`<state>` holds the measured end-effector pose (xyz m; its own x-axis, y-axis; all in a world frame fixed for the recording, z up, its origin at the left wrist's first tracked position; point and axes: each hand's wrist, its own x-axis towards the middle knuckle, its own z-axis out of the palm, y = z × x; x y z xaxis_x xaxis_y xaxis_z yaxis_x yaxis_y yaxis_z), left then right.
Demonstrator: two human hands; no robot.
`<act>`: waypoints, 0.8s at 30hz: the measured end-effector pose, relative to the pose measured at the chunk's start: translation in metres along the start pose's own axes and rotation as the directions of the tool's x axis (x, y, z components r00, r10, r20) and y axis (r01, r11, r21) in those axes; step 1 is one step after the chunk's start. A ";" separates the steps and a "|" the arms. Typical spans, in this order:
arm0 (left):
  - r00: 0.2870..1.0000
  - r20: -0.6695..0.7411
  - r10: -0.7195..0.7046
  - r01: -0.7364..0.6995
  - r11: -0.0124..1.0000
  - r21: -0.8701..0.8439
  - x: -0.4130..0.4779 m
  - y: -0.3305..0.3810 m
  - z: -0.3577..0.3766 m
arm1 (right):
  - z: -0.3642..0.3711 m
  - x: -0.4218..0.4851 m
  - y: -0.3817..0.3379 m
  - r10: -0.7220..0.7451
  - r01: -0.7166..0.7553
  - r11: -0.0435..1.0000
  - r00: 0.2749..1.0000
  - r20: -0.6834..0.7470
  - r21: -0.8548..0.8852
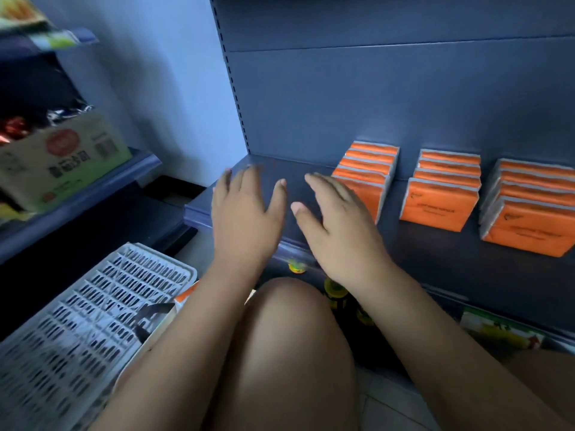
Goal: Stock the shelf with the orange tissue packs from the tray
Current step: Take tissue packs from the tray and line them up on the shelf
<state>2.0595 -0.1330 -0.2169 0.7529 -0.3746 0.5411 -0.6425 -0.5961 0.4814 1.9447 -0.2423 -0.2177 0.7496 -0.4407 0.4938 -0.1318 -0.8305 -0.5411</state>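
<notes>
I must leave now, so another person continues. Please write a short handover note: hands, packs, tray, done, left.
Left hand and right hand: both open, empty, over the shelf's bare left end.
Done: three rows of orange tissue packs stand on the shelf, right of the hands.
Tray: lower left; something orange shows at its edge, mostly hidden.
Left: probably fetch remaining packs, fill the left end.

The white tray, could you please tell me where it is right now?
The tray lies at the lower left of the head view, down and left of the left hand, below the carton on the side shelf.
</notes>
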 end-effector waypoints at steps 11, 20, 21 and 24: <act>0.979 0.013 -0.206 0.192 0.931 0.310 -0.127 -0.121 -0.122 | 0.077 -0.051 -0.136 -0.282 0.368 0.906 0.893 0.351 -0.210; 0.910 0.243 -0.337 0.226 0.892 0.392 -0.168 -0.155 -0.111 | 0.102 -0.061 -0.122 -0.142 0.379 0.896 0.736 0.662 -0.230; 0.902 0.261 -0.345 0.223 0.887 0.404 -0.168 -0.159 -0.109 | 0.105 -0.064 -0.121 -0.105 0.338 0.913 0.734 0.671 -0.226; 0.865 0.321 -0.386 0.234 0.876 0.422 -0.174 -0.178 -0.096 | 0.112 -0.070 -0.115 0.047 0.074 0.988 0.682 0.729 -0.133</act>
<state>2.0288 0.1069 -0.3305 0.9449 -0.3218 0.0605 -0.3263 -0.9094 0.2578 1.9805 -0.0775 -0.2661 0.9785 -0.0912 -0.1848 -0.1609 -0.8987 -0.4081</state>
